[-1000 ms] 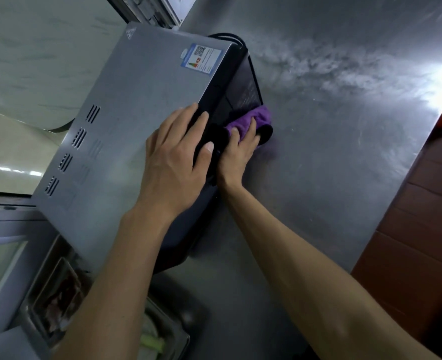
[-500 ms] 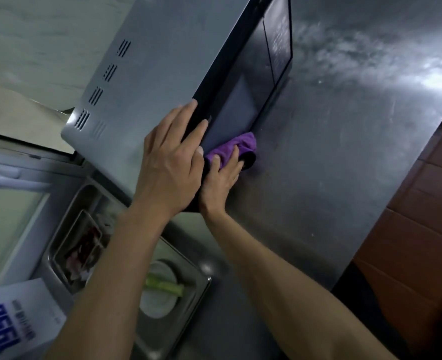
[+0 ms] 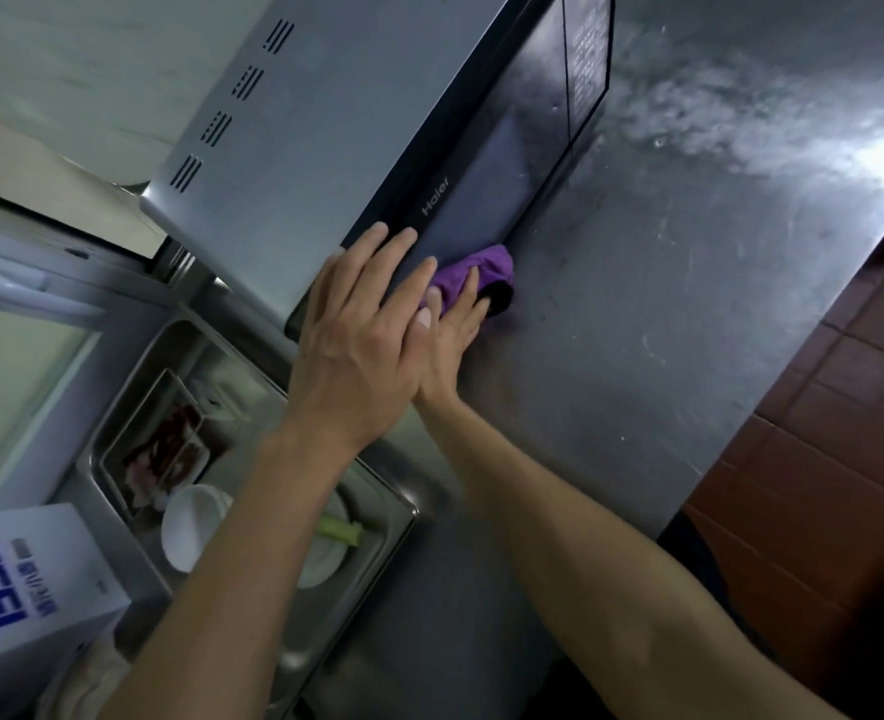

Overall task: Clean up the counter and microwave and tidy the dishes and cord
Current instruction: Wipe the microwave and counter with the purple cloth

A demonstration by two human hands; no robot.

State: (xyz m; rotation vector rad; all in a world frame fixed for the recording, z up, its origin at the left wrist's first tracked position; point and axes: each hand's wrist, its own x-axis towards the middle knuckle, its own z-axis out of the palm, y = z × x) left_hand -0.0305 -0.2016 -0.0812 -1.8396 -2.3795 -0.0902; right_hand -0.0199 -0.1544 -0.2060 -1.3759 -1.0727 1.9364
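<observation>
Wiping the dark glass door of the microwave (image 3: 325,148), low on its front where door meets counter (image 3: 663,356). Best done with long overlapping passes along the door's lower edge, keeping pressure flat through the cloth and working away from the sink end toward the far end of the microwave, where the panel of small print sits. Worth refolding to a clean face before touching the glass above, or smears likely to show. Bracing with the left hand (image 3: 361,350): laid flat over the near top corner of the microwave, fingers (image 3: 377,241) straight and spread, gripping nothing, just pressing to stop the box sliding. Working with the right hand (image 3: 455,330): tucked just beside and below the left, fingers extended over a bunched purple cloth (image 3: 481,270) and pressing it against the door's bottom edge, the cloth touching counter too; whether the thumb curls under the cloth, cannot tell. Beyond the microwave's front, a broad brushed-steel counter, streaked and cloudy with pale residue toward the far end, clearly still in need of its own wipe. On the near side of the microwave, a sunken steel sink (image 3: 398,517) holding a metal tray (image 3: 117,444) with reddish scraps, a white bowl (image 3: 190,527) and a green stalk (image 3: 341,530). Nearer still, a white box (image 3: 29,579) with blue digits. Past the counter's edge, red-brown floor tiles (image 3: 819,459). No cord in sight.
</observation>
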